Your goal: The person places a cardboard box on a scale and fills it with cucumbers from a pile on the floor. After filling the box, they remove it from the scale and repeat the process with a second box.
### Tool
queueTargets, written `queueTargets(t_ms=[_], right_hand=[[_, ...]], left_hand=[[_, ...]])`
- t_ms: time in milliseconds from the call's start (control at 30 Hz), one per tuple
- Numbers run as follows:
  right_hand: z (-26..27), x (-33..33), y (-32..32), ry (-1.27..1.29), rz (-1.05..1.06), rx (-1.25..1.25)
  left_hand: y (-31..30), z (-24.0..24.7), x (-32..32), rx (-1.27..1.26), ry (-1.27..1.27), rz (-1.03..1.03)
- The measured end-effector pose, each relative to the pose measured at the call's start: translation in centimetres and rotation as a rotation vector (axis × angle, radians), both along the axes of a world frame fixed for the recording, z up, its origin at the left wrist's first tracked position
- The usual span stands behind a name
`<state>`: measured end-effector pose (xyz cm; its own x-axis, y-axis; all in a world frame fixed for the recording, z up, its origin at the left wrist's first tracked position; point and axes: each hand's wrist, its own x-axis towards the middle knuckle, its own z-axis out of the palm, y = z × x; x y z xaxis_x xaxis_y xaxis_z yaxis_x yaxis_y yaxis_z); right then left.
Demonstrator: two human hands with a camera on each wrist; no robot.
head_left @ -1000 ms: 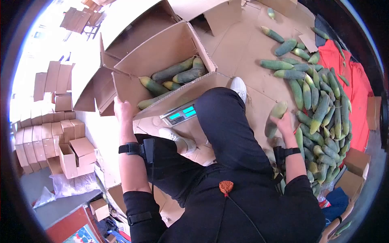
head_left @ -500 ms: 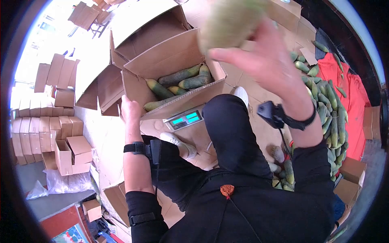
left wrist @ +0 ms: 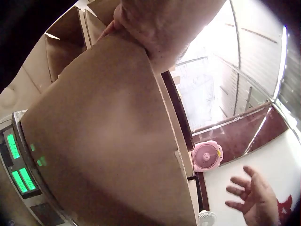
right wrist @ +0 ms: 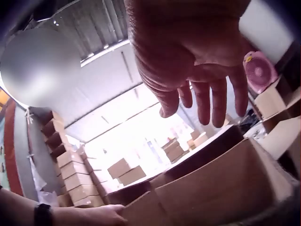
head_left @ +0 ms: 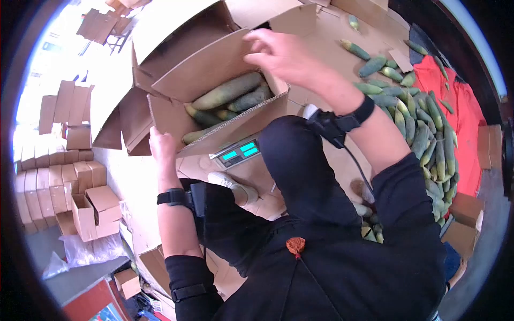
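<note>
An opened cardboard box (head_left: 225, 134) stands tilted by the person's knee, with several long dark-green gourds (head_left: 227, 92), pale yellow at some ends, lying inside. At the box's near left corner, my left hand (head_left: 162, 144) grips the cardboard wall; the left wrist view shows the fingers passing over its edge. Above the box's far right side hovers my right hand (head_left: 278, 56), empty. Its fingers hang spread and loosely bent in the right wrist view. A scale (head_left: 241, 153) with lit green displays sits just under the box's near side.
A big heap of gourds (head_left: 423, 128) covers the floor at right, partly on a red cloth (head_left: 466, 123). Another open box (head_left: 182, 40) stands behind the first. Stacked cartons (head_left: 48, 187) fill the left side. A pink fan (left wrist: 207, 156) shows in the left wrist view.
My right hand picked up a pale green gourd at right, carried it across to the box and let it go; another gourd now lies on top there. The left hand stays on the box corner.
</note>
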<state>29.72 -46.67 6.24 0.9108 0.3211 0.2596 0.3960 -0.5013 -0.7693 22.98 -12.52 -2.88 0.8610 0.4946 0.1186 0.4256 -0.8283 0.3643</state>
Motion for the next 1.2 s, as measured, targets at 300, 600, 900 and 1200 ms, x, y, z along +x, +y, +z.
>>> queueTargets(t_ms=[300,600,900,1200], right_hand=[[-17.0,-10.4,-22.1,0.318,-0.490,-0.184],[-31.6,-30.5,-29.4,0.914,-0.710,-0.656],[-32.3,-35.8,-23.8,0.947,-0.650,-0.908],[-32.9,-35.2,-22.6,0.998,-0.448,-1.043]], left_hand=[[3.5,-2.9,1.3,-0.005,-0.032,-0.102],[3.3,-2.1,1.4,0.082,0.072,-0.055],[-0.7,0.6,0.1,0.160,0.108,0.015],[2.5,-2.0,0.6,0.091,-0.014,-0.018]])
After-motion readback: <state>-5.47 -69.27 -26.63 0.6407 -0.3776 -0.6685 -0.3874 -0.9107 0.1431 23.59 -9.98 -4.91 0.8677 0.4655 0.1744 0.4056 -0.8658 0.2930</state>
